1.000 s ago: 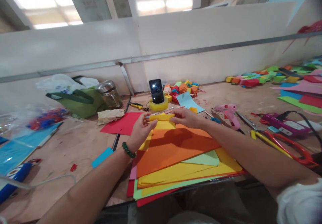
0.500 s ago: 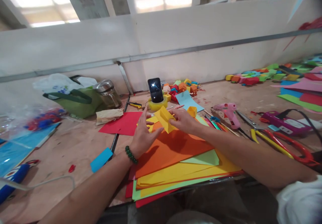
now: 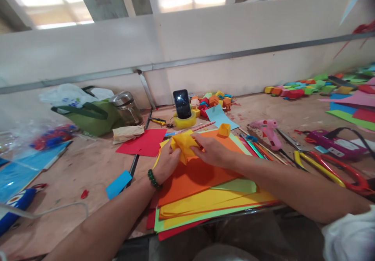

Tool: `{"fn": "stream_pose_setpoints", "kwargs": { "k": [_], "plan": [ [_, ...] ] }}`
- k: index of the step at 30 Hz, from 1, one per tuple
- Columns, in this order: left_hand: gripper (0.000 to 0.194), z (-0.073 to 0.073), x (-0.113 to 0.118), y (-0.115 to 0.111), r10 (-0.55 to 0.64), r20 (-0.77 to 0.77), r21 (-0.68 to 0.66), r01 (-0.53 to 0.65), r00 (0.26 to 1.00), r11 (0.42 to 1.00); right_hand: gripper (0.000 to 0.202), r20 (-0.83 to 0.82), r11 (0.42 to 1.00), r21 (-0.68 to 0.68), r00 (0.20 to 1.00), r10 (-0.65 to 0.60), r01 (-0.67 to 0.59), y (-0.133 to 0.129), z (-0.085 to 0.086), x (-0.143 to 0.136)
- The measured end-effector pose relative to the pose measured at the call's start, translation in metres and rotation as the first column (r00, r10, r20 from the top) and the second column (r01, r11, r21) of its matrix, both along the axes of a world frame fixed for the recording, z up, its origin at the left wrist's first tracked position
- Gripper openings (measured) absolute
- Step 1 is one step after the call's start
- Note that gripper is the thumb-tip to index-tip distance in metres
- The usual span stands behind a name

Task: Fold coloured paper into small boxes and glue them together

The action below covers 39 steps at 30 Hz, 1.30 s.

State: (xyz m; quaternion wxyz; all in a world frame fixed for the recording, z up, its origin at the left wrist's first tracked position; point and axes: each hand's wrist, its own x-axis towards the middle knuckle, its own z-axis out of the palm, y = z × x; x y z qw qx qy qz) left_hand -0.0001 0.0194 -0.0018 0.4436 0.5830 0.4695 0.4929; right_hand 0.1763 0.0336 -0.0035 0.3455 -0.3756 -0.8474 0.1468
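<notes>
The folded yellow paper [image 3: 184, 142] is between the two hands, over the far part of the orange sheet [image 3: 202, 179]. The left hand [image 3: 167, 161] pinches its left side, the right hand [image 3: 213, 151] its right; a yellow paper box [image 3: 224, 130] sits just beyond the right hand.

nothing legible: blue print [image 3: 76, 103] on plastic bag [image 3: 60, 93], pale label [image 3: 337, 151] on purple device [image 3: 321, 140], both blurred
</notes>
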Motion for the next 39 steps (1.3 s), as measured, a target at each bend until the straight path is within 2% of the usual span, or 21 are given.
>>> {"fn": "stream_pose_setpoints", "kwargs": {
  "k": [3,5,8,10,11,13,15,18,21,23,25,27,32,37,39],
  "plan": [
    [0.02,0.005,0.002,-0.002,-0.069,0.103,-0.082,0.077,0.992,0.994,0.017,-0.163,0.989,-0.136,0.986,0.037,-0.059,0.013,0.001,0.003],
    [0.026,0.008,0.002,-0.003,-0.109,0.178,-0.14,0.135,0.978,0.981,0.018,-0.279,0.966,-0.224,0.958,0.059,-0.125,0.02,0.002,0.006],
    [0.038,0.011,0.002,-0.002,-0.135,0.265,-0.184,0.187,0.955,0.965,0.015,-0.436,0.903,-0.345,0.896,0.088,-0.257,0.026,0.004,0.008],
    [0.042,0.012,0.001,0.0,-0.123,0.302,-0.195,0.188,0.945,0.963,0.031,-0.499,0.876,-0.371,0.862,0.09,-0.307,0.025,0.006,0.01],
    [0.043,0.012,0.0,0.0,-0.112,0.318,-0.197,0.181,0.941,0.963,0.041,-0.513,0.88,-0.359,0.854,0.091,-0.31,0.024,0.008,0.011],
    [0.042,0.012,-0.001,0.002,-0.092,0.349,-0.198,0.169,0.932,0.965,0.052,-0.506,0.911,-0.296,0.856,0.104,-0.286,0.022,0.01,0.014],
    [0.042,0.012,-0.002,0.002,-0.077,0.371,-0.206,0.163,0.925,0.965,0.051,-0.482,0.926,-0.24,0.864,0.146,-0.291,0.022,0.012,0.018],
    [0.043,0.013,-0.003,0.002,-0.045,0.357,-0.219,0.131,0.933,0.967,0.036,-0.469,0.897,-0.24,0.853,0.227,-0.371,0.023,0.012,0.023],
    [0.042,0.014,-0.004,0.002,-0.028,0.338,-0.207,0.104,0.941,0.973,0.035,-0.397,0.853,-0.264,0.857,0.329,-0.45,0.024,0.012,0.025],
    [0.042,0.015,-0.004,0.0,-0.032,0.338,-0.212,0.109,0.94,0.971,0.035,-0.306,0.871,-0.234,0.883,0.356,-0.432,0.024,0.01,0.024],
    [0.042,0.016,-0.003,-0.001,-0.036,0.349,-0.213,0.117,0.936,0.97,0.024,-0.279,0.912,-0.17,0.906,0.318,-0.373,0.025,0.008,0.022],
    [0.047,0.018,-0.002,-0.002,-0.041,0.373,-0.192,0.12,0.927,0.974,0.013,-0.322,0.935,-0.132,0.906,0.274,-0.329,0.029,0.006,0.02],
    [0.08,0.021,-0.004,-0.005,-0.086,0.385,-0.136,0.149,0.919,0.979,0.015,-0.46,0.941,-0.15,0.864,0.204,-0.302,0.036,0.007,0.02],
    [0.081,0.018,-0.006,-0.004,-0.124,0.263,0.006,0.127,0.957,0.992,0.02,-0.573,0.913,-0.249,0.81,0.129,-0.322,0.035,0.01,0.02],
    [0.074,0.016,-0.007,-0.002,-0.131,0.181,0.032,0.127,0.975,0.991,0.019,-0.564,0.909,-0.267,0.817,0.121,-0.319,0.034,0.01,0.02]
  ]
}}
